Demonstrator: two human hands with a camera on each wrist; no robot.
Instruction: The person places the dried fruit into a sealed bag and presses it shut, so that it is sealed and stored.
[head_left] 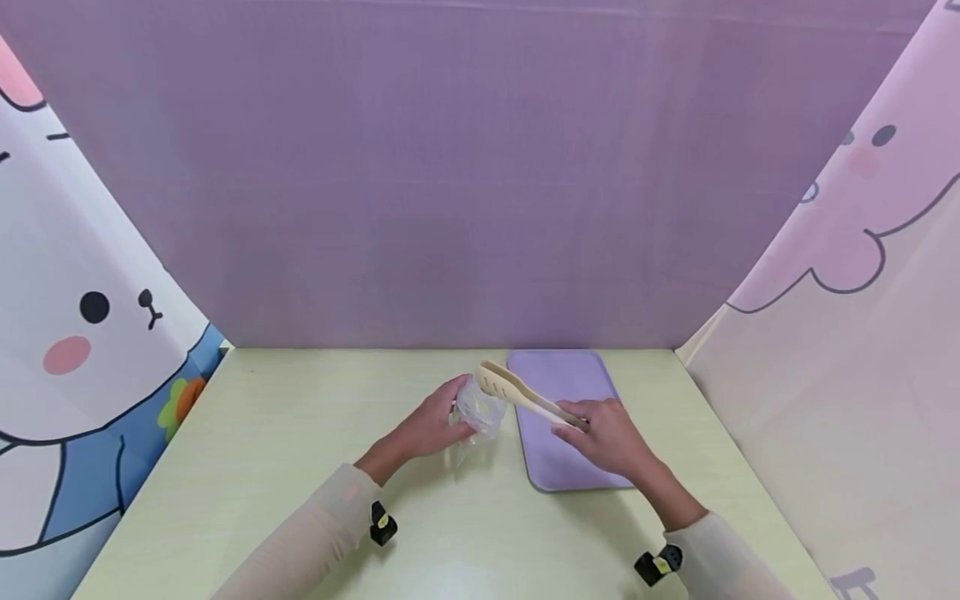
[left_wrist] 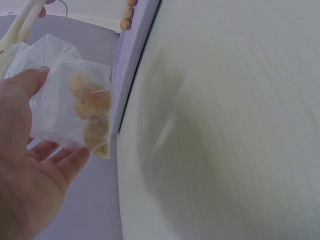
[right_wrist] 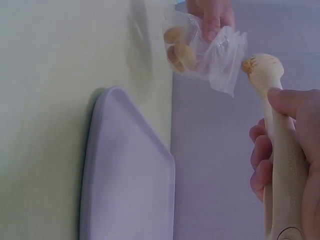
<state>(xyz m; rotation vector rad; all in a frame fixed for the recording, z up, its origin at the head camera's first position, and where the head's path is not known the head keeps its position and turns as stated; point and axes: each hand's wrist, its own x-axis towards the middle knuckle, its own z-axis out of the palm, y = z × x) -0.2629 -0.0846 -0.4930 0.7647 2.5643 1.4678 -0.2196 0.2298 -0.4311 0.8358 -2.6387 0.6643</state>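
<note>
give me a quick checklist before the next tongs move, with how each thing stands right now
1. Left hand holding the plastic bag: ok, thumb and fingers are on it.
2. Brown pieces inside the bag: ok, several show through the plastic.
3. Right hand gripping the tongs: ok.
4. Single piece at the tongs' tips: ok, though how firmly it is held, cannot tell.
5. Bag mouth wide open: cannot tell, the plastic there is crumpled.
6. Tray flat on the table: ok.
</note>
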